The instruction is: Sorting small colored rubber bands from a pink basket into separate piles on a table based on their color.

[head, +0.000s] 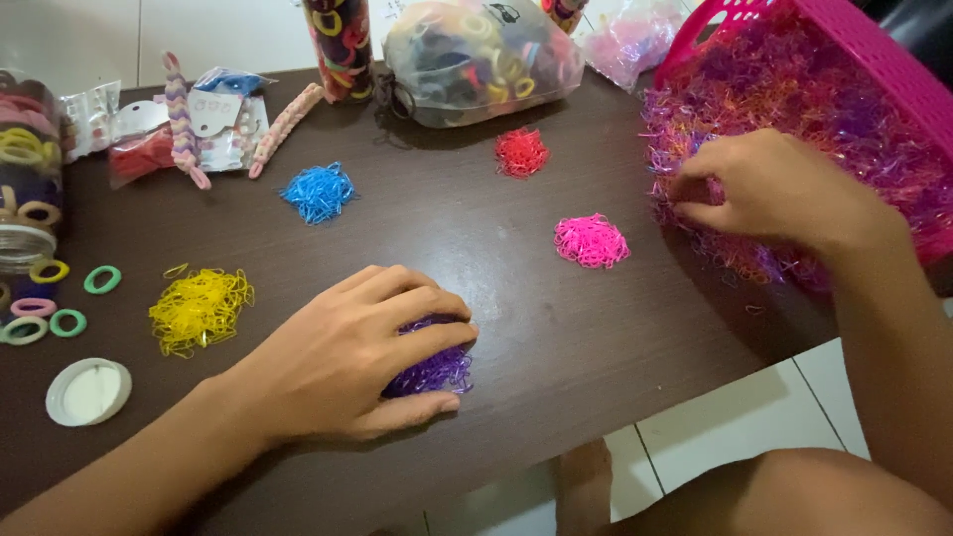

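My left hand (352, 352) lies over a small heap of purple elastic bands (437, 372) on the dark brown table (467, 248), fingers curled around it. My right hand (769, 189) reaches into a big mixed heap of coloured bands (794, 89) spilling from a tipped pink basket (874, 60), fingertips pinched in the bands. Separate heaps lie on the table: yellow (199, 308), blue (318, 192), red (521, 152) and pink (591, 241).
A clear bag of hair ties (476, 55) and a tube of ties (340, 45) stand at the back. A jar (25, 169), loose ring ties (50, 308), a white lid (87, 391) and braided bands (184, 119) sit at the left. The table's front edge is near my knee (794, 491).
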